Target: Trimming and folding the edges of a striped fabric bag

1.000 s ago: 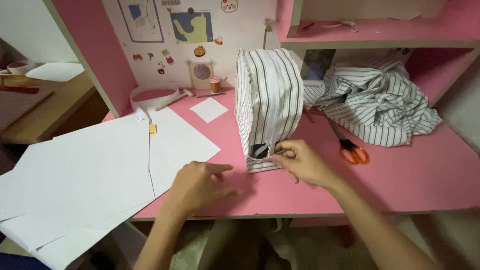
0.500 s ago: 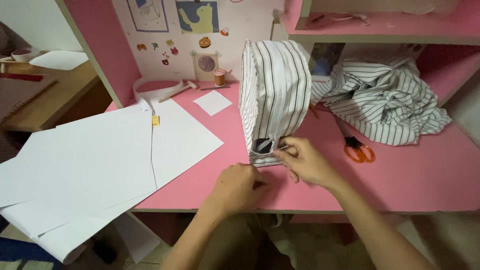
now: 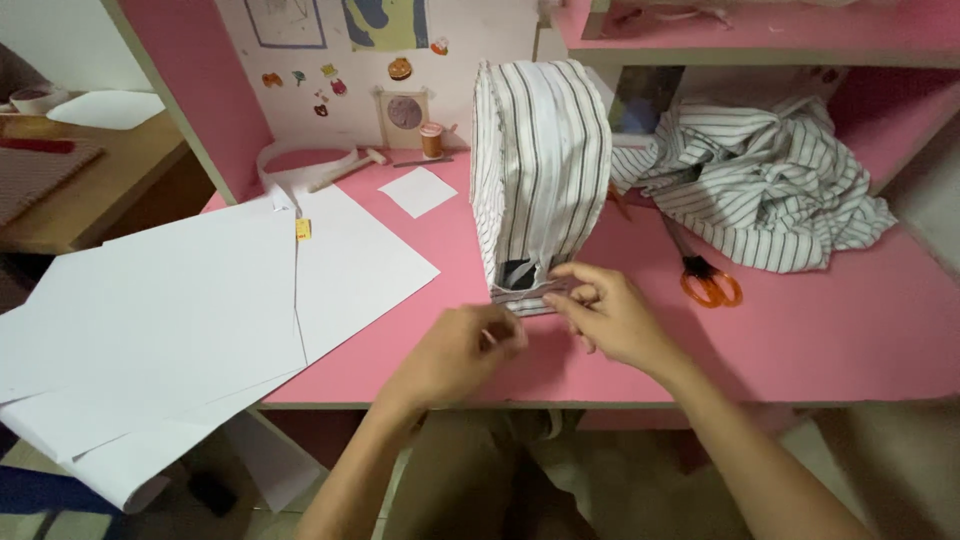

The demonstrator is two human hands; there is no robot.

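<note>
A tall rounded object in a white cover with dark stripes [image 3: 543, 165] stands upright on the pink desk [image 3: 820, 340]. At its near bottom edge the cover leaves a small dark gap. My right hand [image 3: 607, 312] pinches the cover's lower hem at that gap. My left hand [image 3: 462, 350] is just left of it, fingers curled close to the hem; whether it holds anything is unclear.
Large white paper sheets [image 3: 180, 310] overhang the desk's left front edge. Orange-handled scissors [image 3: 705, 280] lie right of the cover, with a heap of striped fabric [image 3: 770, 185] behind. A small white square [image 3: 418, 191], thread spool [image 3: 431, 140] and white strip [image 3: 300, 165] sit at the back.
My left hand has moved right across the desk, from near the paper sheets up to the cover's bottom hem. My right hand stays at the hem.
</note>
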